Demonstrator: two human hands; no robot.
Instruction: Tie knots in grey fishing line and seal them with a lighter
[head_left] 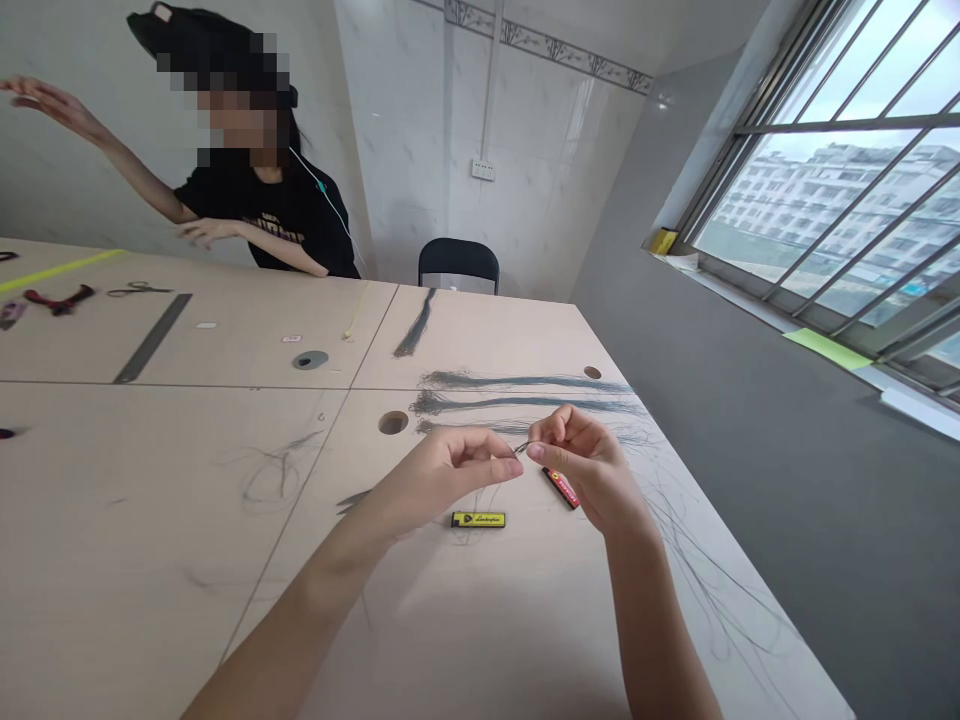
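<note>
My left hand [469, 467] and my right hand [581, 455] meet above the table, each with thumb and fingers pinched on a thin dark strand [523, 448]. Only a short bit of that strand shows between the fingertips; whether it is knotted is too small to tell. Below the hands lies a yellow lighter [478, 520]. A red lighter [561, 488] rests beside my right hand, partly covered by it. Grey pointed blades [352, 500], perhaps of scissors, stick out from behind my left forearm. Just beyond my hands, bundles of thin dark strands [517, 403] stretch across the tabletop.
Loose strands [697, 560] trail along the right table edge, and a tangle [277, 475] lies left. Another bundle [416, 325] is farther back. Round holes [393, 423] pierce the table [150, 560]. Across it sits a person [262, 215] near scissors [140, 289] and a ruler-like strip [154, 338].
</note>
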